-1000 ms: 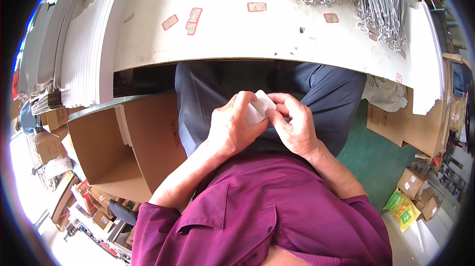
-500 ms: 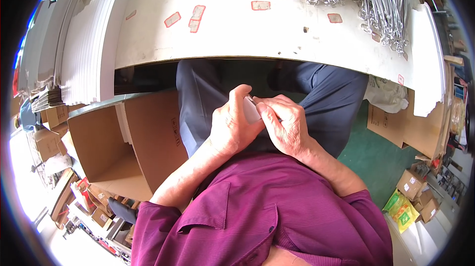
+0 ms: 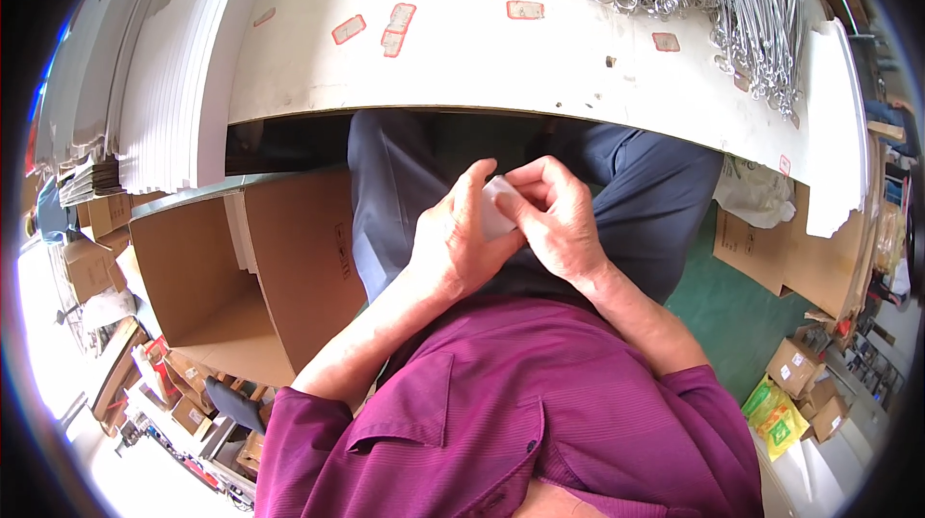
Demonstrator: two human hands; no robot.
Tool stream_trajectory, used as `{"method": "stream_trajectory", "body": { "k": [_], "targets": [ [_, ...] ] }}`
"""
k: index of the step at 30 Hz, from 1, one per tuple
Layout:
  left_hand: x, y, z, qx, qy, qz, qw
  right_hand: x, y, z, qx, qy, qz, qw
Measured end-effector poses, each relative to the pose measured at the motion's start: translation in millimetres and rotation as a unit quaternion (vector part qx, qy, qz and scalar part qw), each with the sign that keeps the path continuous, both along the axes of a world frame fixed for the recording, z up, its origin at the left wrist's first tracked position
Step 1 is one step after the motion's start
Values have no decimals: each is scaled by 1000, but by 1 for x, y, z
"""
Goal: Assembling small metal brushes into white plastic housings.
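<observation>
A small white piece (image 3: pixel 497 210) is pinched between the fingertips of the left hand (image 3: pixel 461 240) and right hand (image 3: pixel 557 219), both closed on it, above the lap below the white table edge (image 3: pixel 482 108). It lies between the hands, equally near both. Its shape and long axis are mostly hidden by fingers.

A person in a magenta short-sleeved shirt (image 3: pixel 501 422) with a collar, a buttoned chest pocket and fine ribbed weave, worn over grey-blue trousers (image 3: pixel 385 190), both forearms bare from the sleeve hems down to the left hand (image 3: pixel 461 243) and right hand (image 3: pixel 559 219).
</observation>
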State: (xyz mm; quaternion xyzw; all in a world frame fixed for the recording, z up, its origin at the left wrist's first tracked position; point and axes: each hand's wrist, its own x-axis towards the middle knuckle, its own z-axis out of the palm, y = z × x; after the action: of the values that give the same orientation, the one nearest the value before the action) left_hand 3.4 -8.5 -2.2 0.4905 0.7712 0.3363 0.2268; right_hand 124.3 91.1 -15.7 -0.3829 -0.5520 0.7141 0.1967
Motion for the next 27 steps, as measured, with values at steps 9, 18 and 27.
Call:
{"method": "stream_trajectory", "body": {
  "k": [9, 18, 27],
  "targets": [
    [-6, -6, -4, 3, 31, -35, 999, 4, 13, 13, 29, 22, 18, 999],
    [-2, -5, -6, 23, 43, -30, 998, 6, 6, 7, 195, -5, 3, 981],
    [-1, -4, -5, 43, 41, -33, 998, 11, 12, 8, 99, -18, -10, 995]
  ]
}}
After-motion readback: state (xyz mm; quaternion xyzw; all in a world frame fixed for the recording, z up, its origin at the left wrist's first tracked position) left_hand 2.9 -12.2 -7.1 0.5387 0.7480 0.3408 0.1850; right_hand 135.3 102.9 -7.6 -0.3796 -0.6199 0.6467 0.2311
